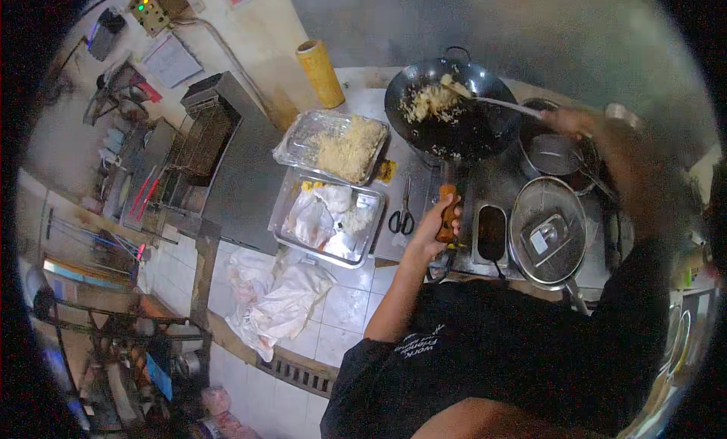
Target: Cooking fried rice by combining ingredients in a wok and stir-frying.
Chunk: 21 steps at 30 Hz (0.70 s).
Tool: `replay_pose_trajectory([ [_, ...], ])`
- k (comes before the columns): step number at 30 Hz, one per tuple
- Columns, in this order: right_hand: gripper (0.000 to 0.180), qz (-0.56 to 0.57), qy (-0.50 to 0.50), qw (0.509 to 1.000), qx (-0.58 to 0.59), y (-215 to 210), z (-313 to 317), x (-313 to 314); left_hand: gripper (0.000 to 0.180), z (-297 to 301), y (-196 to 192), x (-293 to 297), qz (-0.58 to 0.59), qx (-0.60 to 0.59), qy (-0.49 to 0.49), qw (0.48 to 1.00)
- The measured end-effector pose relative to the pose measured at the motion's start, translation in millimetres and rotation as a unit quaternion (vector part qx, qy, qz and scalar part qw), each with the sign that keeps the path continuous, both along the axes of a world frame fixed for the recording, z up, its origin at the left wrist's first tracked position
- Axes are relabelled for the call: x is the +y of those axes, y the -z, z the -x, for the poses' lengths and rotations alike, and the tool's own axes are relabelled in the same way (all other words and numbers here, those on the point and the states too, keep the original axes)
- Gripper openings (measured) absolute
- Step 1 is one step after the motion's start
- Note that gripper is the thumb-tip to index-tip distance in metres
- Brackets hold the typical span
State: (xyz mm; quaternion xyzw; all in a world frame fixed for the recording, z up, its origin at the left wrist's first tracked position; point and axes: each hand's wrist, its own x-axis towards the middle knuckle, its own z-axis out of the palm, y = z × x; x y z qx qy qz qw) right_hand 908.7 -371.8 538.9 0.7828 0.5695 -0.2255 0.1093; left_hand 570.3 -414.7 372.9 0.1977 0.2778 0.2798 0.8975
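Note:
A black wok (485, 132) sits on the stove, with pale rice-like food (428, 102) gathered toward its far left side and loose grains scattered below. My left hand (438, 223) is closed round the wok's wooden handle (447, 200) on the near side. Somewhat blurred, my right hand (569, 122) grips a long-handled spatula (503, 103) at the right. Its head rests in the food, and its exact shape is hard to make out.
Left of the wok are a clear tray of pale grains (348, 147), a metal tray with plastic bags (367, 219) and black scissors (402, 218). A round strainer (549, 193) and a dark pot (556, 155) stand right. A white sack (280, 306) lies on the lower left tiles.

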Motion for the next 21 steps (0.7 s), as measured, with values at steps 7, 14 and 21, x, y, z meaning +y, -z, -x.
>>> replay_pose_trajectory([
  [7,0.054,-0.081,-0.063,0.993,-0.050,52,47,-22,0.026,-13,-1,3,0.009,-0.024,0.036,0.999],
  [14,0.038,-0.096,-0.093,0.972,-0.195,-66,-9,-27,0.028,-6,0,1,-0.003,-0.002,0.013,1.000],
  [21,0.032,-0.065,-0.249,0.952,-0.164,71,-26,-26,0.028,-2,3,1,0.018,-0.017,0.006,1.000],
])
